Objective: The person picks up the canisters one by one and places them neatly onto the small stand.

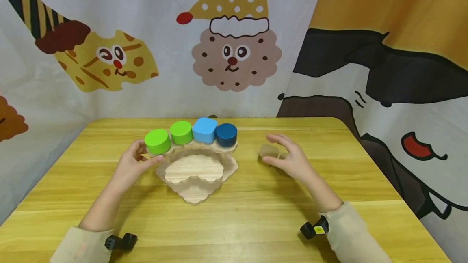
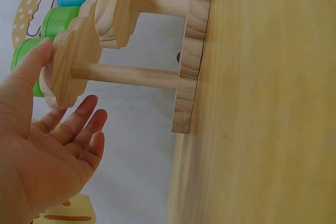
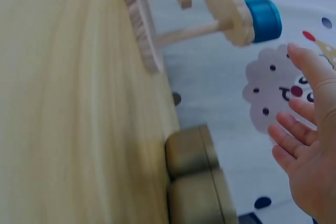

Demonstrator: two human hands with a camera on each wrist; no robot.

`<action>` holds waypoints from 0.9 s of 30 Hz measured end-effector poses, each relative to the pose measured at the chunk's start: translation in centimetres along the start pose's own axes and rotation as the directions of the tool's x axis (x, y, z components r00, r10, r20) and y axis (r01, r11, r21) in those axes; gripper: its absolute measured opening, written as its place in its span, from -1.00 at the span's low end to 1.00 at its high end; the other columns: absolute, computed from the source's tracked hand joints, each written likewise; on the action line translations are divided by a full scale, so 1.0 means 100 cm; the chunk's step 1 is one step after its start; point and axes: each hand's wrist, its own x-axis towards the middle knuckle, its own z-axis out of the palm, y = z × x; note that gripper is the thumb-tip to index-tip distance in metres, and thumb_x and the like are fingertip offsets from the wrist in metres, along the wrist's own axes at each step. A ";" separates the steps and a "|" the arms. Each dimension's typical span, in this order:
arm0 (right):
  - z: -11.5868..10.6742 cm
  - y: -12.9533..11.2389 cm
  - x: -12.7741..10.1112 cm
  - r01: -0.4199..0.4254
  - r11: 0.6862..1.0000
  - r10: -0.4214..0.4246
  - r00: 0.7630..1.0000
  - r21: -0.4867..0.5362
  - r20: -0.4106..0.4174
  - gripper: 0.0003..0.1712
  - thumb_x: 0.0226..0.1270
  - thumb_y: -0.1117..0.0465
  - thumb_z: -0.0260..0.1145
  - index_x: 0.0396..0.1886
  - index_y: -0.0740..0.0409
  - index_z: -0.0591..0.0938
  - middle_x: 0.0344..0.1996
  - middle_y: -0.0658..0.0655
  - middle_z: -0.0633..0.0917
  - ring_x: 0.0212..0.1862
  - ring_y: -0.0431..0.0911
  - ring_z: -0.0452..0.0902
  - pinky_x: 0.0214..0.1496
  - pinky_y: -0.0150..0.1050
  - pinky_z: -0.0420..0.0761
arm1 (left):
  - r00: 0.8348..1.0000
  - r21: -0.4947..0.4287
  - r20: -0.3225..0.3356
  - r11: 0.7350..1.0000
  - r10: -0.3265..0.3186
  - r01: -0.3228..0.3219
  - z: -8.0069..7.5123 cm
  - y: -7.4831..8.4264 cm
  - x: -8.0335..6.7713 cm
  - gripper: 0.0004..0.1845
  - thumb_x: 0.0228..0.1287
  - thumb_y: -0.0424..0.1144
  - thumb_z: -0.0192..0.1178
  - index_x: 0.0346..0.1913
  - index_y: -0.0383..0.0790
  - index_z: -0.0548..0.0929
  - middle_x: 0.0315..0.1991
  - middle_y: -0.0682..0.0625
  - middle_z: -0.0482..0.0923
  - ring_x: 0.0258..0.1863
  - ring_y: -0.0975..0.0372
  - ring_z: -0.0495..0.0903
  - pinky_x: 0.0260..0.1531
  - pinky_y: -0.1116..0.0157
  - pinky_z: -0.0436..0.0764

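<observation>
A wooden tiered stand with scalloped shelves stands mid-table. Its top shelf carries two green cylinders, a light blue rounded block and a dark blue cylinder. My left hand is at the shelf's left end. Its thumb lies against the shelf edge by the nearer green cylinder, and its fingers are spread and relaxed below, holding nothing. My right hand hovers with spread fingers just above two tan blocks that lie side by side on the table. It holds nothing.
The yellow wooden table ends close behind the stand and at the right. Cartoon-printed cloth hangs behind and to both sides. In the left wrist view, dowels join the shelves to the stand's base.
</observation>
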 end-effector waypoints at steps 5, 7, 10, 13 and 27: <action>-0.012 0.016 -0.010 -0.030 1.000 0.030 1.000 0.000 0.006 -0.27 0.10 0.09 0.51 0.28 0.06 0.47 0.17 0.06 0.50 0.22 0.01 0.35 0.25 0.19 0.24 | 1.000 0.001 0.001 1.000 0.002 -0.002 0.000 -0.001 0.000 -0.37 0.22 -0.18 0.34 0.24 -0.40 0.35 -0.09 -0.18 0.53 -0.15 0.28 0.44 -0.24 0.45 0.43; -0.017 0.023 -0.014 -0.033 0.999 0.033 0.999 -0.004 0.009 -0.28 0.12 0.09 0.50 0.29 0.07 0.47 0.18 0.09 0.49 0.23 0.03 0.34 0.25 0.21 0.24 | 1.000 0.002 -0.001 1.000 0.005 -0.005 0.000 -0.001 0.000 -0.38 0.22 -0.18 0.34 0.24 -0.39 0.35 -0.09 -0.18 0.53 -0.15 0.28 0.44 -0.25 0.46 0.43; -0.024 0.032 -0.020 -0.030 0.999 0.031 0.999 -0.022 0.009 -0.28 0.12 0.12 0.50 0.29 0.09 0.46 0.18 0.12 0.49 0.22 0.06 0.33 0.23 0.23 0.23 | 1.000 0.000 -0.001 1.000 0.007 -0.007 0.000 -0.002 0.001 -0.38 0.22 -0.18 0.34 0.24 -0.39 0.35 -0.09 -0.17 0.53 -0.14 0.28 0.43 -0.24 0.45 0.43; -0.028 0.040 -0.024 -0.025 0.998 0.025 1.000 -0.055 0.004 -0.27 0.11 0.11 0.51 0.28 0.10 0.47 0.15 0.13 0.51 0.19 0.06 0.36 0.23 0.21 0.24 | 1.000 -0.002 0.000 1.000 0.005 -0.005 -0.001 -0.002 0.001 -0.37 0.22 -0.18 0.34 0.25 -0.38 0.35 -0.08 -0.17 0.53 -0.14 0.28 0.43 -0.23 0.44 0.42; -0.037 0.071 -0.041 -0.081 0.994 0.085 0.996 -0.075 0.041 -0.25 0.10 0.12 0.51 0.25 0.29 0.46 0.13 0.22 0.52 0.16 0.12 0.40 0.22 0.14 0.29 | 1.000 -0.007 -0.001 1.000 -0.002 0.002 0.000 -0.001 0.001 -0.39 0.22 -0.18 0.35 0.23 -0.38 0.36 -0.11 -0.16 0.53 -0.14 0.24 0.43 -0.22 0.39 0.43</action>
